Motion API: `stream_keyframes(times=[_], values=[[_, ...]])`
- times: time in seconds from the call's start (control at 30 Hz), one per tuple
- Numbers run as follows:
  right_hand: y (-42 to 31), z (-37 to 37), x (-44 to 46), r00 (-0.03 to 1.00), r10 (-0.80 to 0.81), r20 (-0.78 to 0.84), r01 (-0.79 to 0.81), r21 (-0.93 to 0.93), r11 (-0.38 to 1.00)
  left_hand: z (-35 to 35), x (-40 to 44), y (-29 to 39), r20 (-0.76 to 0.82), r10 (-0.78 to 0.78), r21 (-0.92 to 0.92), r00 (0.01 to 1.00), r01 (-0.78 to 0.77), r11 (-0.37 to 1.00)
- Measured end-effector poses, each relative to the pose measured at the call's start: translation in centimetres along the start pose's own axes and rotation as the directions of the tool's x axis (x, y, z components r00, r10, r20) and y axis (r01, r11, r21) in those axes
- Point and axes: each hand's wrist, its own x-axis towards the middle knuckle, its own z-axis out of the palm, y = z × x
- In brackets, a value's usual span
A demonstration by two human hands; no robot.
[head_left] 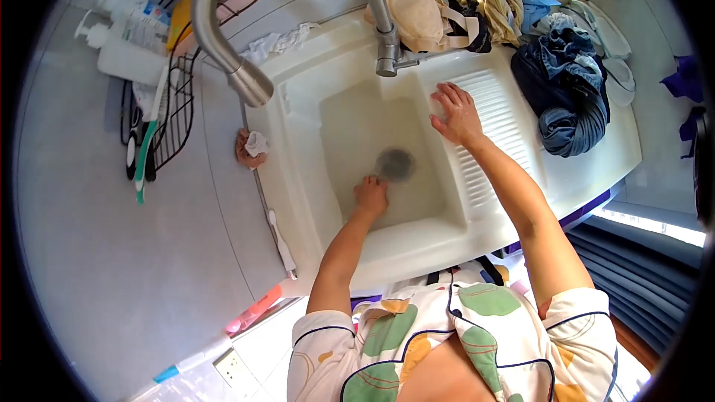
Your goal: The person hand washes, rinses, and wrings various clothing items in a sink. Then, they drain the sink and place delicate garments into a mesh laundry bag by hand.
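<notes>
My left hand (371,196) reaches down into the cloudy water of the white sink (298,141), beside the round dark drain (395,164). Its fingers are partly under the water, and what they touch is hidden. My right hand (457,113) is over the sink's right rim, by the ribbed washboard (495,126), with its fingers spread and nothing in it. Above the basin stand a curved metal faucet (249,82) on the left and a second tap (386,59) near the back rim.
Dark blue jeans (570,97) lie right of the washboard. A beige bra (417,15) and other clothes (503,11) line the back edge. On the left wall, a wire rack (175,126) holds toothbrushes, near pump bottles (130,52). A white toothbrush (281,244) rests along the sink's left edge.
</notes>
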Motion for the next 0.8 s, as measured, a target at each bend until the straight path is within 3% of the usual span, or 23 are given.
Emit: stream_keyframes(times=[0.07,0.1,0.17,0.3,0.37,0.8], values=[[0.1,0.0,-0.1,1.0,-0.011,-0.023,0.011,0.006,1.0,-0.4,-1.9,-0.9,0.154,-0.042,0.028,0.987,0.038,0.999],[0.1,0.1,-0.1,0.999,-0.024,-0.03,0.024,0.015,1.0,-0.4,-2.4,-1.6,0.145,-0.057,0.034,0.988,0.052,0.998],[0.1,0.1,-0.2,0.999,-0.014,-0.032,0.014,0.006,1.0,0.0,-3.3,-2.9,0.308,-0.013,-0.005,0.951,0.015,1.0],[0.2,0.5,-0.3,0.999,-0.022,-0.047,0.021,-0.004,1.0,-0.2,-4.9,-2.5,0.207,-0.048,-0.063,0.977,0.062,0.996],[0.3,0.6,-0.3,0.998,-0.034,-0.054,0.033,-0.009,0.999,-0.8,-4.9,-2.2,0.339,-0.041,-0.04,0.94,0.058,0.997],[0.3,0.6,-0.4,0.998,-0.035,-0.059,0.034,-0.01,0.999,-0.6,-5.7,-3.5,0.262,-0.074,-0.148,0.962,0.116,0.982]])
